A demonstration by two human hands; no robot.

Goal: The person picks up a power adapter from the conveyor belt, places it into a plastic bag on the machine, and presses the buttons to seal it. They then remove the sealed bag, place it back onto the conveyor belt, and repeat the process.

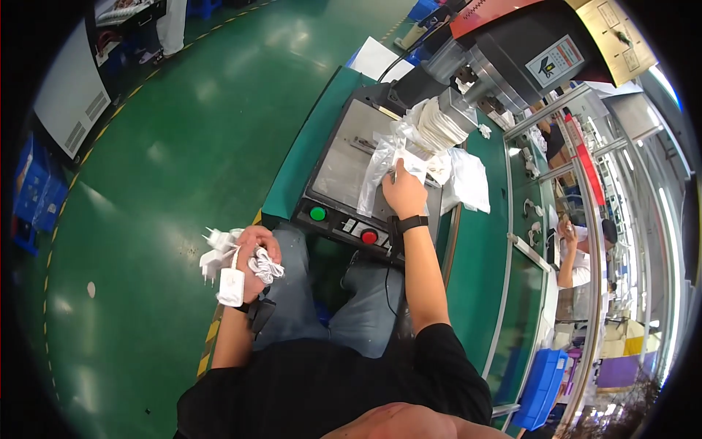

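White boxy plug adapters [231, 287] with coiled white cables [266, 268] are held in the left hand [250, 279] (trailing is best avoided). On the grey metal bed [335, 168], translucent plastic film [374, 175] is touched by the right hand [406, 196]; whether pinched cannot be told; layers should be parted singly.

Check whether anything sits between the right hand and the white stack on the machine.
Yes: loose white material, at the fingertips of the right hand, lies on the near side of the white stack. The clear plastic is left of the hand, out of that line.
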